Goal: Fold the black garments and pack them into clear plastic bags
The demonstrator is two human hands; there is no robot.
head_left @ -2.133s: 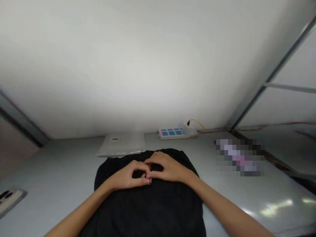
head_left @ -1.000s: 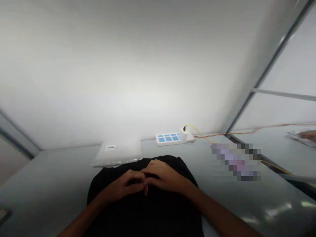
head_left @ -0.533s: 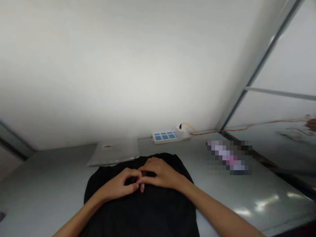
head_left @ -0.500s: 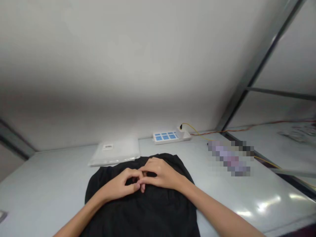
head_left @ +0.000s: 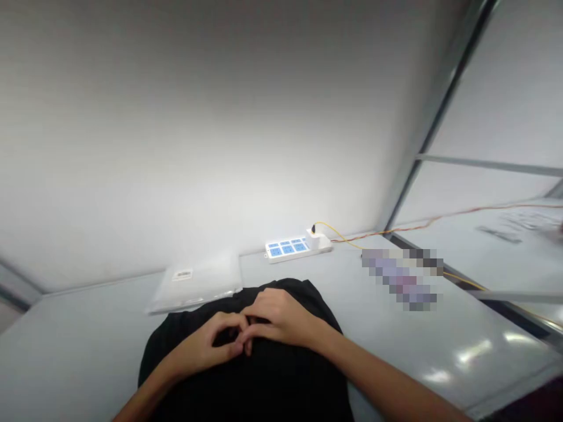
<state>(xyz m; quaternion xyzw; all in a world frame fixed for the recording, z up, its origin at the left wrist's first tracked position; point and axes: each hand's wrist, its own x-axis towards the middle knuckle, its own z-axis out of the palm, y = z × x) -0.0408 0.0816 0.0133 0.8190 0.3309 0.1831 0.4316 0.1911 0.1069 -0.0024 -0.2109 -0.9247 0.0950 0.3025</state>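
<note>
A black cloth [head_left: 264, 381] lies in the lower middle of the view, on a pale grey table [head_left: 79, 346]. On top of it my left hand [head_left: 209, 346] and my right hand [head_left: 279, 319] meet, their fingertips touching and overlapping. The fingers of both hands are curled and pressed together, with the thumbs close to each other. Whether anything small is pinched between them is hidden. Just behind the cloth, at its left, is a flat clear-and-white plastic package [head_left: 197, 284] with a small label.
A white power strip [head_left: 288, 249] with blue sockets holds a plug with a yellow cable near the wall. A blurred-out purplish object [head_left: 398, 278] lies on the right. Metal frame bars [head_left: 440, 111] stand at the right.
The view has shifted, so the package and hands appear slightly lower and further left. My hands keep nearly the same pose on the cloth.
</note>
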